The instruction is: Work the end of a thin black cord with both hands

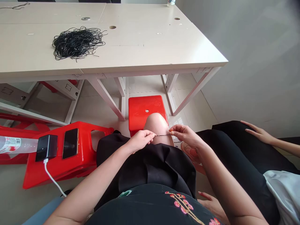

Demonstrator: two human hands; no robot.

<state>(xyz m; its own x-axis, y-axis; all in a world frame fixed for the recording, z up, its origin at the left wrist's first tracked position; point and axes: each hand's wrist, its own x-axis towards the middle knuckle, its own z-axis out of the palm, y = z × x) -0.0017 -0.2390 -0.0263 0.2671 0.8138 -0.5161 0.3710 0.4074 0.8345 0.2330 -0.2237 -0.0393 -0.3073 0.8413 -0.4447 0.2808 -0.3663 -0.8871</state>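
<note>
Both the left grip (141, 140) and right grip (187, 135) pinch one thin cord (162, 135). Beyond them, tangled cords (76, 43) lie on the tabletop (152, 53).

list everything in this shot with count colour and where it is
table: one joined surface, cream, across the top
cord pile: one, black, table's left part
strand: one, dark, table's far left
container: one, whitish, table's far edge, cut off
stools: at least two, red, centre and left
phone: one, black, left stool
device: one, black, beside phone
cable: one, white, plugged into device
bottle: one, clear, left edge
wall: one, grey, right
trousers: one pair, black, neighbour at right
other hands: two, bare, right
held cord: one, black, centre
knee: one, bare, centre
left hand: one, bare, pinching held cord
right hand: one, bare, pinching held cord
</note>
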